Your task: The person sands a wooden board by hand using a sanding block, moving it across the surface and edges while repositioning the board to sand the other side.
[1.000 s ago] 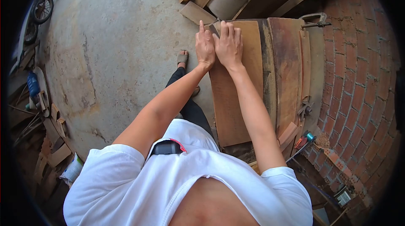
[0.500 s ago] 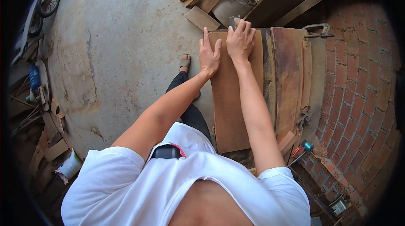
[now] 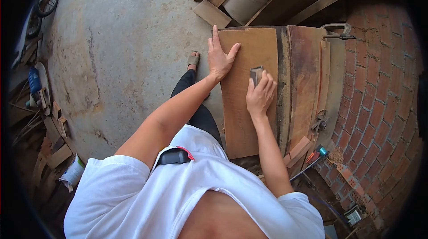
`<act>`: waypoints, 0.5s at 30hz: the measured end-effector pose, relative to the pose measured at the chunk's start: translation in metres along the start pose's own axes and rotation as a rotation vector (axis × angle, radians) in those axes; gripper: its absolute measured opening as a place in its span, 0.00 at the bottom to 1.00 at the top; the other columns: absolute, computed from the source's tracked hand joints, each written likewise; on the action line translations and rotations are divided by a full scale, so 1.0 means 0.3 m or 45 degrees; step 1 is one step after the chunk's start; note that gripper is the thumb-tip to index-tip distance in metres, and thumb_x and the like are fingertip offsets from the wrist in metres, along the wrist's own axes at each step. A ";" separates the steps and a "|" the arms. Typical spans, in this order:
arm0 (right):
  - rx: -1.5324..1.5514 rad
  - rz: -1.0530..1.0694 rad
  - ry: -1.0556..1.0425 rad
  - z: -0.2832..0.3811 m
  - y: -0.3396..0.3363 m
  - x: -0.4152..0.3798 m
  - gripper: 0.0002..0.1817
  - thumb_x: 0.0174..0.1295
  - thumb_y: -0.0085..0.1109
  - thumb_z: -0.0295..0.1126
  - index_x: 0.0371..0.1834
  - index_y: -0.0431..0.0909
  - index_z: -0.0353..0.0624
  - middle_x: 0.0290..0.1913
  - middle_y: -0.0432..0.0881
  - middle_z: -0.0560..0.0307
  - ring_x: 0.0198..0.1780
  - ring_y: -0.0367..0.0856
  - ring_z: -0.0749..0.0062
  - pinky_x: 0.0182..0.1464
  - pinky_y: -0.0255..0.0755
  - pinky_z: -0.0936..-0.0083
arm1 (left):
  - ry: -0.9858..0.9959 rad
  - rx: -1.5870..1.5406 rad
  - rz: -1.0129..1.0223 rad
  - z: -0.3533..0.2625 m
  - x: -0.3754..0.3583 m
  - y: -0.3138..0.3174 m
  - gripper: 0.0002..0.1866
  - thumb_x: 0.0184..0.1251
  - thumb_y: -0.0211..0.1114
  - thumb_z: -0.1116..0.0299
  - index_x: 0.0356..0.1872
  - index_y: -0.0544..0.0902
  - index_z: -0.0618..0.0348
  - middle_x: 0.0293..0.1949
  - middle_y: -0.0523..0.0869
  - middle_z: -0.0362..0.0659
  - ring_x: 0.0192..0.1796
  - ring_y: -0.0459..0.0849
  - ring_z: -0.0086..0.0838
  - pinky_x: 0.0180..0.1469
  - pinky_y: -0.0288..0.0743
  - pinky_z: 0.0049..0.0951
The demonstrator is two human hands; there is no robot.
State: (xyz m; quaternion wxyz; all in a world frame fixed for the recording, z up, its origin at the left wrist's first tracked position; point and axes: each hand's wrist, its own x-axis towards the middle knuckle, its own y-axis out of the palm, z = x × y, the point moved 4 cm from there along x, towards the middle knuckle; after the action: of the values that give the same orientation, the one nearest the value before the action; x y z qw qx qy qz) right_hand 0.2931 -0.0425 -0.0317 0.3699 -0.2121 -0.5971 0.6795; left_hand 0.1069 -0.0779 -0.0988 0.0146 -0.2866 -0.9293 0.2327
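Note:
A brown wooden board (image 3: 240,118) lies lengthwise on a bench of darker planks (image 3: 304,69). My left hand (image 3: 220,59) rests on the board's far left edge, fingers spread and thumb apart. Around a small block-like tool with a metallic rim (image 3: 256,74), my right hand (image 3: 261,94) is closed, with the tool down on the board's surface right of its middle. The tool's underside is hidden.
At the bench's far right corner sits a metal clamp (image 3: 337,31). Wood offcuts (image 3: 211,13) are piled beyond the bench. A brick wall (image 3: 376,91) stands on the right, and wood scraps (image 3: 59,155) lie at the left.
My right hand has pulled the tool from the board's far end back toward my body. My left hand has stayed at the left edge, its thumb spread wider.

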 end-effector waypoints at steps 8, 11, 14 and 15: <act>-0.002 -0.164 0.036 -0.007 0.097 0.500 0.22 0.66 0.65 0.39 0.55 0.71 0.39 0.54 0.76 0.48 0.53 0.75 0.47 0.57 0.73 0.52 | 0.053 0.064 -0.056 0.001 0.004 0.004 0.56 0.62 0.75 0.46 0.83 0.51 0.54 0.56 0.76 0.59 0.57 0.80 0.56 0.58 0.76 0.51; -0.003 -0.159 -0.017 -0.013 0.033 0.173 0.31 0.66 0.67 0.38 0.68 0.68 0.35 0.59 0.74 0.46 0.55 0.74 0.48 0.59 0.71 0.52 | 0.036 0.054 -0.041 0.002 0.003 0.004 0.56 0.62 0.75 0.46 0.83 0.52 0.54 0.56 0.76 0.59 0.57 0.80 0.56 0.58 0.76 0.50; 0.019 -0.030 0.028 -0.032 -0.042 -0.173 0.33 0.64 0.69 0.35 0.69 0.68 0.31 0.58 0.73 0.43 0.55 0.73 0.46 0.58 0.71 0.52 | 0.001 0.046 -0.040 0.000 -0.012 0.001 0.54 0.63 0.75 0.47 0.82 0.53 0.56 0.56 0.76 0.60 0.57 0.80 0.55 0.60 0.76 0.49; 0.020 -0.026 0.011 -0.030 -0.052 -0.207 0.33 0.64 0.69 0.35 0.69 0.68 0.31 0.58 0.73 0.43 0.55 0.73 0.46 0.58 0.71 0.52 | 0.007 0.068 -0.033 0.001 -0.003 0.004 0.55 0.63 0.74 0.46 0.83 0.51 0.54 0.56 0.76 0.59 0.55 0.81 0.56 0.57 0.77 0.50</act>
State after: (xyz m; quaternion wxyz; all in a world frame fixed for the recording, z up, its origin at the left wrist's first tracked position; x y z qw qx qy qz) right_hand 0.3430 -0.0833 -0.0280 0.3808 -0.2061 -0.5924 0.6794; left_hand 0.1082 -0.0777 -0.0996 0.0278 -0.2744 -0.9264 0.2564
